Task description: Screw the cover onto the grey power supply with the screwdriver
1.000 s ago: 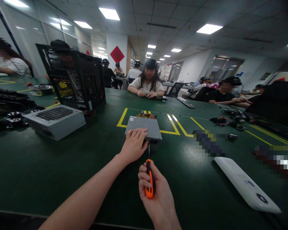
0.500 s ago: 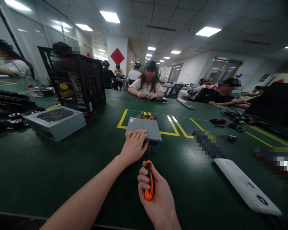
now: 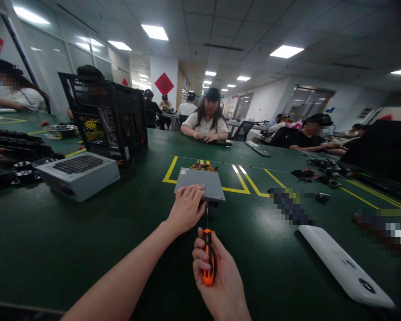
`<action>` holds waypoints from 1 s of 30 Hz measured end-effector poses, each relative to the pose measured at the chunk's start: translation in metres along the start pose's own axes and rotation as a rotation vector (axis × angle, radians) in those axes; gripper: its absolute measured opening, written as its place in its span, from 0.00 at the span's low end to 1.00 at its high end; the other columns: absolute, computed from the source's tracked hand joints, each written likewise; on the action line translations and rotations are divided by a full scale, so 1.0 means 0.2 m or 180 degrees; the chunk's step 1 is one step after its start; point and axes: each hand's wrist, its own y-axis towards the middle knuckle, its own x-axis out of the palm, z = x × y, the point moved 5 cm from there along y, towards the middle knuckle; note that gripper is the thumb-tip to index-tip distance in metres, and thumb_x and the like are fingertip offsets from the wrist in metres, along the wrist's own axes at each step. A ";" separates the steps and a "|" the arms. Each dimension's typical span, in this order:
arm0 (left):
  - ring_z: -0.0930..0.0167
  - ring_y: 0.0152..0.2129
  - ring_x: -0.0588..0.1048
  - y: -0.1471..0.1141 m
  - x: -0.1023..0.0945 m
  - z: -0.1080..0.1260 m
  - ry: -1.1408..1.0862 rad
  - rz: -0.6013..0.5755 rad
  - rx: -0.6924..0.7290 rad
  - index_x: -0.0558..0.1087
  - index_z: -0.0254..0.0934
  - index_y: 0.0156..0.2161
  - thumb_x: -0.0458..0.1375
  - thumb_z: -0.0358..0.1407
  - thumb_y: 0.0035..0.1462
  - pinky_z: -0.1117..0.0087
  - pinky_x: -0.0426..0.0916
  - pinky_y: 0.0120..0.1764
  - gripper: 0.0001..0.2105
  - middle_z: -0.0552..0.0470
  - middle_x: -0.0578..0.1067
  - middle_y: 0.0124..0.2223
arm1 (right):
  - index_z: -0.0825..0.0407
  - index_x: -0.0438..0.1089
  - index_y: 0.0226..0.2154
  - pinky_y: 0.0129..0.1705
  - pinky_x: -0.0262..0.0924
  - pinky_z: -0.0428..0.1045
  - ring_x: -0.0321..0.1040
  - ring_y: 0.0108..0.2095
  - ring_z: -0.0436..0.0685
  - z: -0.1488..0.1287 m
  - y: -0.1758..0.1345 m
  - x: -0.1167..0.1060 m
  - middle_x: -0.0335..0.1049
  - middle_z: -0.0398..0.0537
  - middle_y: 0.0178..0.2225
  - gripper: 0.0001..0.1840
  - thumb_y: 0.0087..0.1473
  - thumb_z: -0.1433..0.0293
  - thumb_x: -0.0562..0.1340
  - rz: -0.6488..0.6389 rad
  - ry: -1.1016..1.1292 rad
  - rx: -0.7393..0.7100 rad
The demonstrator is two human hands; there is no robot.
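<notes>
A grey power supply unit (image 3: pixel 200 178) lies on the green table with its bundle of coloured cables (image 3: pixel 203 166) at the far side. My left hand (image 3: pixel 187 205) grips its near left part, fingers over the top cover and thumb at the near edge. Closed around an orange and black screwdriver (image 3: pixel 207 263), my right hand (image 3: pixel 218 267) is below and slightly right of the left one. The shaft points away from me to the unit's near face. My left thumb and the shadow there hide where the tip meets it.
A second power supply (image 3: pixel 78 176) sits to the left, before a black computer case (image 3: pixel 120 120). On the right are a white elongated device (image 3: pixel 345 265) and loose cables (image 3: pixel 312 174). Yellow tape lines (image 3: pixel 237 191) mark the table. A person (image 3: pixel 205 120) sits opposite.
The view has tilted slightly, so most things appear a little lower. In my right hand the screwdriver's handle looks turned a little. My left hand stays on the power supply.
</notes>
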 end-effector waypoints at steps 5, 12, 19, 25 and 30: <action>0.67 0.51 0.62 0.00 0.00 0.00 -0.0007 0.0015 0.0000 0.63 0.39 0.44 0.50 0.33 0.56 0.60 0.52 0.51 0.10 0.49 0.67 0.53 | 0.58 0.63 0.35 0.14 0.46 0.35 0.49 0.16 0.39 0.00 0.00 0.00 0.57 0.41 0.24 0.08 0.56 0.70 0.53 -0.0005 0.0129 0.0014; 0.67 0.51 0.62 0.00 0.00 0.00 0.0014 0.0011 -0.0005 0.64 0.39 0.44 0.51 0.33 0.55 0.60 0.52 0.50 0.10 0.49 0.67 0.53 | 0.58 0.63 0.35 0.13 0.47 0.34 0.50 0.16 0.39 -0.01 -0.02 0.01 0.59 0.43 0.25 0.09 0.57 0.69 0.53 0.0057 0.0001 -0.0047; 0.66 0.50 0.63 0.00 0.00 0.01 -0.0011 0.0059 -0.0008 0.64 0.39 0.43 0.50 0.32 0.55 0.59 0.53 0.50 0.10 0.48 0.67 0.52 | 0.60 0.63 0.36 0.15 0.50 0.35 0.50 0.16 0.40 -0.01 0.00 0.00 0.56 0.40 0.22 0.10 0.58 0.69 0.51 -0.0170 -0.0129 -0.0018; 0.66 0.51 0.62 0.00 0.00 0.00 -0.0002 0.0035 0.0010 0.64 0.39 0.44 0.50 0.33 0.55 0.59 0.53 0.50 0.10 0.48 0.67 0.53 | 0.59 0.62 0.32 0.13 0.45 0.34 0.49 0.15 0.39 0.00 -0.01 0.01 0.56 0.41 0.23 0.09 0.58 0.70 0.52 -0.0123 0.0149 0.0015; 0.66 0.51 0.62 0.00 0.00 0.00 0.0025 0.0042 0.0026 0.64 0.39 0.44 0.51 0.32 0.55 0.60 0.53 0.50 0.10 0.49 0.67 0.53 | 0.59 0.63 0.35 0.14 0.48 0.35 0.49 0.16 0.40 0.00 -0.01 0.01 0.54 0.39 0.21 0.12 0.59 0.69 0.49 -0.0171 0.0056 0.0018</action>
